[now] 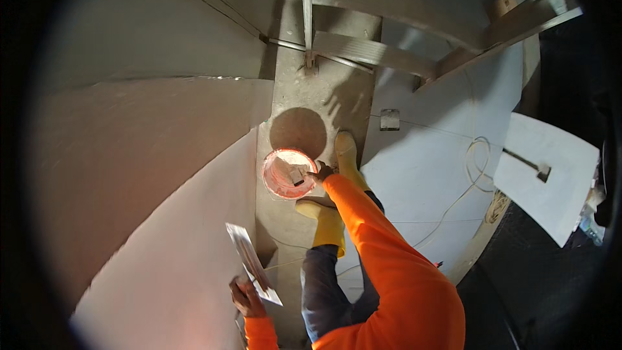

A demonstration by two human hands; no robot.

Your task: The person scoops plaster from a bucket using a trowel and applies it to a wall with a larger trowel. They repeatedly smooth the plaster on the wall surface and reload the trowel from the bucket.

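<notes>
My left hand point(247, 298) is closed on a flat, pale finishing trowel point(249, 256), held tilted beside the wall. My right hand point(321, 172) reaches to the right rim of a round orange-red bucket point(267, 180). Its fingers are curled at a small scraper point(297, 175), whose blade lies inside the bucket; the handle is mostly hidden by the fingers. Whitish material coats the bucket's inside. The bucket stands on the floor just ahead of my yellow boots point(330, 230).
A smooth wall point(188, 246) rises at left, paler low down. Ahead stands a ladder-like frame point(376, 52) with broad steps. At right, pale sheeting point(421, 175) bears a small square metal plate point(389, 120) and a loose cable point(476, 175). A white panel point(551, 175) lies farther right.
</notes>
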